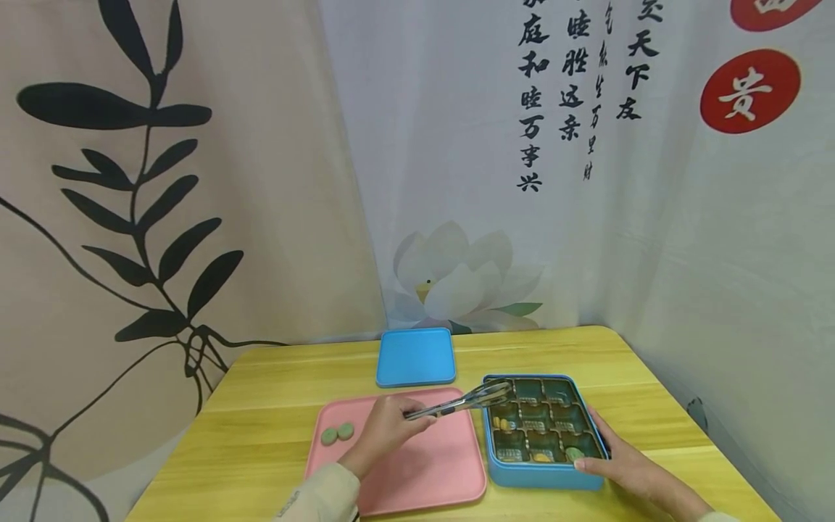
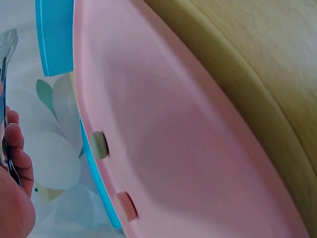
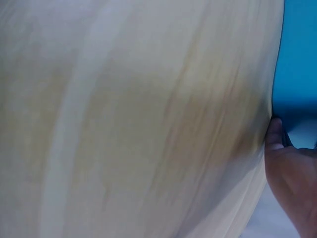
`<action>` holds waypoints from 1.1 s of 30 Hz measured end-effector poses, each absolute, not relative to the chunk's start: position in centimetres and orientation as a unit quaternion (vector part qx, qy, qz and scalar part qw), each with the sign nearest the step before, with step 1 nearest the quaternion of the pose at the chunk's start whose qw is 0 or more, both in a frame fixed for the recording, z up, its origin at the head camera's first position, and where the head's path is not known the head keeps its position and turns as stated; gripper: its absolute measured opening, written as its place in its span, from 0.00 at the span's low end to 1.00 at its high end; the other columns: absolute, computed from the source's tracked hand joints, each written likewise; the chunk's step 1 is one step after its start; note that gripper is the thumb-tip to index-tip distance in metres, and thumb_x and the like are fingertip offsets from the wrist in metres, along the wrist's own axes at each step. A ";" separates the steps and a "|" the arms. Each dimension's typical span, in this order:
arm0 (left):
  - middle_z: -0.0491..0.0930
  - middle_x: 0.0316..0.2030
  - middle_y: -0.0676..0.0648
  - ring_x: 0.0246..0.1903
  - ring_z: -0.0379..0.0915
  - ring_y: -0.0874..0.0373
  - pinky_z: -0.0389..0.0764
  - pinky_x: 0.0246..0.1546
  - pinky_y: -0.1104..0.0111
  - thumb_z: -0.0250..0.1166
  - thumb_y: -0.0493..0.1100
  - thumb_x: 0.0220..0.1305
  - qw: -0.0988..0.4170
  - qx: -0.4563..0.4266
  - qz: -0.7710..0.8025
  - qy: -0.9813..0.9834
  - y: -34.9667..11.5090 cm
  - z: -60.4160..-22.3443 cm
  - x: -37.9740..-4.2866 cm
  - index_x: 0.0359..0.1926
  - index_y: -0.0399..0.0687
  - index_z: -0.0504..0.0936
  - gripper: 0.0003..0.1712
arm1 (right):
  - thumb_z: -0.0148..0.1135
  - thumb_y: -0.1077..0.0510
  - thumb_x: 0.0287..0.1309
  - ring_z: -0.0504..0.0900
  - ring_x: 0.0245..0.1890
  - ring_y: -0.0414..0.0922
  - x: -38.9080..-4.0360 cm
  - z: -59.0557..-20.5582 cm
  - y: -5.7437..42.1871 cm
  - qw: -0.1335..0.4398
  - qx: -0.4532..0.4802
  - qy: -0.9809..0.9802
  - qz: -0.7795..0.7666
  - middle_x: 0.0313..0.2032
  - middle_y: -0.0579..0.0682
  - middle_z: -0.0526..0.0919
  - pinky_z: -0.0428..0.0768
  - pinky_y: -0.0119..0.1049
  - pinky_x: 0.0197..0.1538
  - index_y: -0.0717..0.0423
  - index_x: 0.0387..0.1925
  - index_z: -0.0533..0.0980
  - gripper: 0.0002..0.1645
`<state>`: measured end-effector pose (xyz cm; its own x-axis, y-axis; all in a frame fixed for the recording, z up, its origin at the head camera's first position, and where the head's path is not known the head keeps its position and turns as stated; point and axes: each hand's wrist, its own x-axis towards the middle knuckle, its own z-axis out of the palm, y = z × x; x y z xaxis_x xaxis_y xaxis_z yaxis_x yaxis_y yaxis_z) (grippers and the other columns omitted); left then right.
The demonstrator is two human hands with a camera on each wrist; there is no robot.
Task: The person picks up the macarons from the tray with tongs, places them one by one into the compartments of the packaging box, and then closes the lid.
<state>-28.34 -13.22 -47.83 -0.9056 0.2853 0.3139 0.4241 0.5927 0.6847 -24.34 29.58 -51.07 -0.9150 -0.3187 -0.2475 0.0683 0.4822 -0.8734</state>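
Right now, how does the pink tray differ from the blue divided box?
The pink tray is shallow and undivided; the blue divided box is deeper, with nine compartments. The tray looks wider than the box. Both rest on the table and hold small pieces.

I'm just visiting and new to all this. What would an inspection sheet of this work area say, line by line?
Surface: yellow wood-patterned table.
Job's things: pink tray with two small round pieces near its left edge; nine-compartment blue box holding some yellow pieces and a green piece; metal tongs.
Clutter: flat blue tray or lid behind the pink tray.
Hands: left hand holds the tongs, their far end at the box's back left; right hand grips the box at its right side.
Cables: nothing seen.
Surroundings: pale cloth backdrop printed with dark leaves, a lotus and Chinese characters.
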 end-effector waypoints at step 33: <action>0.84 0.29 0.57 0.21 0.68 0.64 0.70 0.18 0.72 0.76 0.57 0.53 0.077 -0.130 -0.406 -0.902 -18.9 -46.8 -28.1 0.41 0.53 0.90 0.18 | 0.62 0.47 0.66 0.30 0.70 0.75 -24.2 -51.0 29.6 0.190 -0.075 0.841 -0.501 0.73 0.73 0.26 0.42 0.76 0.62 0.56 0.76 0.24 0.63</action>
